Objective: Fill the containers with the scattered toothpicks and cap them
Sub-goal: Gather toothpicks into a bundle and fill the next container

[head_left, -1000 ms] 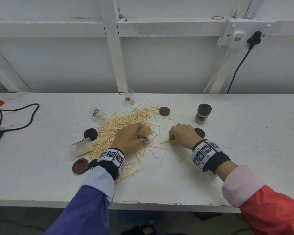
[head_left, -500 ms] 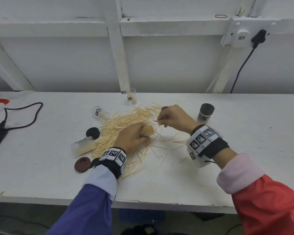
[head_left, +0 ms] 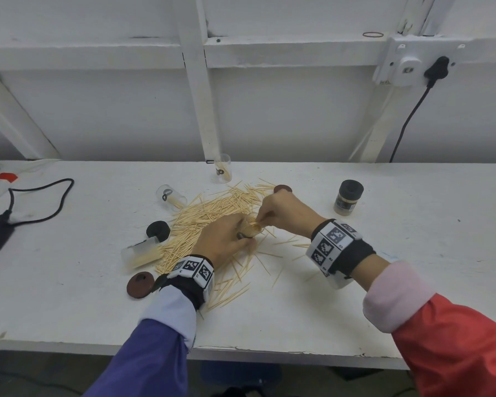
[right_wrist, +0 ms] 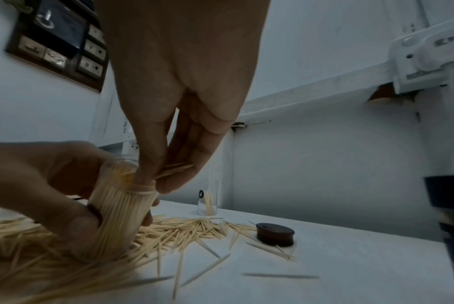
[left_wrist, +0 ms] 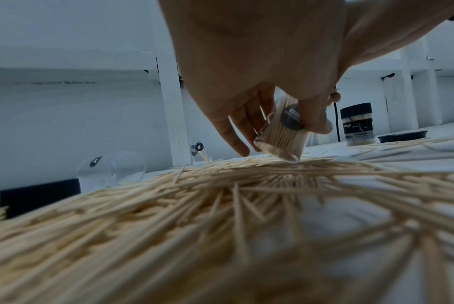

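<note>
My left hand grips a clear container packed with toothpicks, tilted, base on the toothpick pile; my right hand pinches a few toothpicks at its mouth. Right of the pile: one black-capped full jar, label reading "Good Life". Around the pile: three uncapped containers, black and brown caps.

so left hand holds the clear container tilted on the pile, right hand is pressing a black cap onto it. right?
Not the cap part. The right hand holds no cap: it pinches a few toothpicks and feeds them into the open mouth of the clear container, as the right wrist view shows. The rest stands: the left hand holds that container tilted on the pile.
</note>
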Demonstrator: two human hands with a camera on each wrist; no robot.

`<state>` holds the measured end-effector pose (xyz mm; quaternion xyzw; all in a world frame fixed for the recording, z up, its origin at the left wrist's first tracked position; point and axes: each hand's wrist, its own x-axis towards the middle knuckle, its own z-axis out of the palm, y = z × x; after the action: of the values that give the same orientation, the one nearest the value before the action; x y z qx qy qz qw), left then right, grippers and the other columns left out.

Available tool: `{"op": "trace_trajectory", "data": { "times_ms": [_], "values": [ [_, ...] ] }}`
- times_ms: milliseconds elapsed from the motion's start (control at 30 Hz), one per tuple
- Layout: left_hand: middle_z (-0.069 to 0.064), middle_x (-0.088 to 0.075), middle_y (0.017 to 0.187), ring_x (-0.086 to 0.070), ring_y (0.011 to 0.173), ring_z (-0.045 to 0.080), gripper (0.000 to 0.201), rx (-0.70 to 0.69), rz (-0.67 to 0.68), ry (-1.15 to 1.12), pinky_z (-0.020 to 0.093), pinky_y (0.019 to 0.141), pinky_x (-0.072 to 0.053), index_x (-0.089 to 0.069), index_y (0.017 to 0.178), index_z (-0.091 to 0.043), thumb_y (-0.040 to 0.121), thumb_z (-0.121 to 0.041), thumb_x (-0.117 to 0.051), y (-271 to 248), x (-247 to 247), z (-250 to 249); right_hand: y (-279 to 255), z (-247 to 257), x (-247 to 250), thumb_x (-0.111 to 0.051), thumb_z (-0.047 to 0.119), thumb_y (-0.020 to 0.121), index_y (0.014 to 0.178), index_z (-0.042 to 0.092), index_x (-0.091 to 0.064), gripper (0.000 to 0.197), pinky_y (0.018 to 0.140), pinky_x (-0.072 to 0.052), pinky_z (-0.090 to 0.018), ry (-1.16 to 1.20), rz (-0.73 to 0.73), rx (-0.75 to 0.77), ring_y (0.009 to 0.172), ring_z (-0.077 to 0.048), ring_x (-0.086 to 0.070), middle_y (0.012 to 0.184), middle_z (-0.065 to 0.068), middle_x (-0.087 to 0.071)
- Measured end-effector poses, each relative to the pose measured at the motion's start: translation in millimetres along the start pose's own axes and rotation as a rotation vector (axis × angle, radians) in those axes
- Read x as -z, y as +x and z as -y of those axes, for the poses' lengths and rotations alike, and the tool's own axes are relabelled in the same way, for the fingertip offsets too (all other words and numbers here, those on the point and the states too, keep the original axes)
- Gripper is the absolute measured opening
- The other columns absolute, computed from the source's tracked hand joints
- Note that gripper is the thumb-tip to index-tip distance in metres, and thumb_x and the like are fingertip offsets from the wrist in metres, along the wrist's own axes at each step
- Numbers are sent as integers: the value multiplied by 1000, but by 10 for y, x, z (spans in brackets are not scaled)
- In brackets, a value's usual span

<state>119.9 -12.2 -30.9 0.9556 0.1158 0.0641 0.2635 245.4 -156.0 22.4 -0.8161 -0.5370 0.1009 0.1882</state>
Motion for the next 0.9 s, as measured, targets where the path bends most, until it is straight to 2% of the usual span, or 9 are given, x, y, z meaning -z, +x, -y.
{"op": "trace_trajectory", "data": {
  "times_ms": [167,267,433,567,633,733,900],
  "values": [
    [-9,-66,102,-60,91,15,35,-15,16,-11,37,75,-50,-60,114,-23,84,-39,-68,-1,6,-1,111,137,100,-75,6,78,79,10,-75,4,51,-33,-4,-39,25,-16,61,0,-51,72,3,-68],
    [-9,-66,99,-59,89,14,36,-1,6,-31,35,74,-48,-60,113,-23,83,-41,-67,-7,19,9,179,169,104,-74,5,77,80,9,-75,5,50,-33,-5,-18,43,-40,66,-5,-57,76,0,-70],
    [-8,-65,94,-59,84,15,33,12,-2,-29,32,69,-45,-59,109,-21,85,-43,-67,-12,35,-13,215,191,132,-72,0,78,85,5,-77,9,50,-41,-6,121,60,-59,51,3,-52,74,-3,-69],
    [-8,-63,90,-58,81,14,32,27,-28,-52,29,64,-41,-58,106,-22,85,-44,-67,-1,35,-17,225,179,114,-79,0,73,84,5,-75,12,57,-48,-10,307,-126,-107,52,8,-57,64,10,-62],
    [-11,-61,88,-57,80,13,31,23,-38,-60,27,61,-38,-58,107,-23,86,-44,-67,-8,29,-19,222,178,61,-82,4,70,81,6,-75,14,58,-48,-11,327,-195,-107,56,5,-59,65,8,-64],
    [-12,-61,88,-56,79,11,30,31,-67,-90,27,62,-37,-56,106,-25,86,-45,-66,-5,19,-5,188,185,-40,-77,5,77,87,7,-75,11,62,-45,-6,352,-233,-73,65,3,-59,76,-1,-71],
    [-15,-60,85,-55,77,8,26,41,-128,-106,28,64,-39,-53,96,-29,85,-49,-65,-6,12,44,124,117,-172,-57,7,94,107,11,-71,19,74,-46,-9,507,-455,-89,88,1,-63,98,5,-70]
  ]
}}
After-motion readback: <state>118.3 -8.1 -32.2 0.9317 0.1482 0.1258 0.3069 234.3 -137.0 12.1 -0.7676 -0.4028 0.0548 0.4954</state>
